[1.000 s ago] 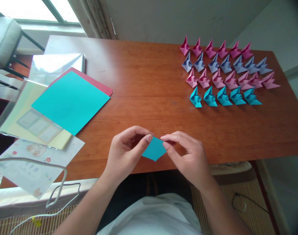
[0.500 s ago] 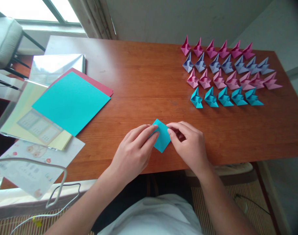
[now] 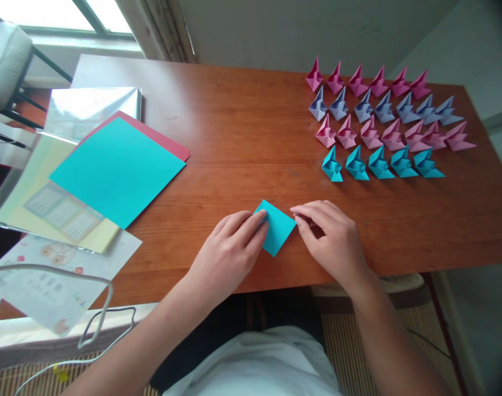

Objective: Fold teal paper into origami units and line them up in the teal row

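A small turquoise square of origami paper lies on the table near its front edge, turned like a diamond. Over its left part is my left hand, closed, with fingertips and thumb pressed on the paper and hiding its left corner. My right hand is closed in a pinch at the paper's right corner, thumb and forefinger tips at that corner. Behind the hands to the right stand folded paper figures in rows; the nearest row is of turquoise figures.
On the wooden table, a large turquoise sheet overlaps a red sheet at the left. Beneath them are a clear packet of yellow paper and a printed white sheet. Rows of pink and lilac figures stand at the back right.
My right hand has moved a little to the right, and the right corner of the turquoise paper now reaches further out. My left hand stays pressed on its left part.
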{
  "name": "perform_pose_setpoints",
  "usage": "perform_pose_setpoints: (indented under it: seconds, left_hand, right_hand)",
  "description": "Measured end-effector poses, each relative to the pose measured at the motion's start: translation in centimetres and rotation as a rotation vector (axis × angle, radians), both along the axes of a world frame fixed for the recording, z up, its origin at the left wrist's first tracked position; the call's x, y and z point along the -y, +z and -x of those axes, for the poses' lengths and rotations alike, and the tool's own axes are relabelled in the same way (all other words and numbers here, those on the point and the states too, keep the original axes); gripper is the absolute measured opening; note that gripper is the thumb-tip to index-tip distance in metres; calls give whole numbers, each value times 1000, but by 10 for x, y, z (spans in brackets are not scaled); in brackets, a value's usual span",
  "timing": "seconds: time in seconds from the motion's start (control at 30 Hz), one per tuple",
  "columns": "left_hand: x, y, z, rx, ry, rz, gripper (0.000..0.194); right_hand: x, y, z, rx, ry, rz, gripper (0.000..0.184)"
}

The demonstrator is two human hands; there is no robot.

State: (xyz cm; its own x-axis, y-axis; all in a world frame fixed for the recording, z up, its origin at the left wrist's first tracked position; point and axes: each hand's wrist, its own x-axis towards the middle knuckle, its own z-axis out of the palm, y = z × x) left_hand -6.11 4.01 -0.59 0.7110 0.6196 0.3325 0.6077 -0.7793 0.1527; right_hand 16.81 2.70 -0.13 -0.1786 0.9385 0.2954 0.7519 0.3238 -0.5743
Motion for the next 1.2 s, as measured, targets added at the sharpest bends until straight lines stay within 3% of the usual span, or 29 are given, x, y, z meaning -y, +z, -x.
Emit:
perform_pose_setpoints:
  seconds: [0.27,0.53,1.2]
  left_hand:
    - [-2,3,-2,-11,-5,12,31]
    - [-3,2,-5,12,-21,-8,31]
    - [-13,6,0,43,-90,173,27]
  right_hand:
    - [14,1,-11,80,232,-38,43]
    - [12,-8,-14,203,286,-53,35]
    - [1,-3,-25,236,451,-174,26]
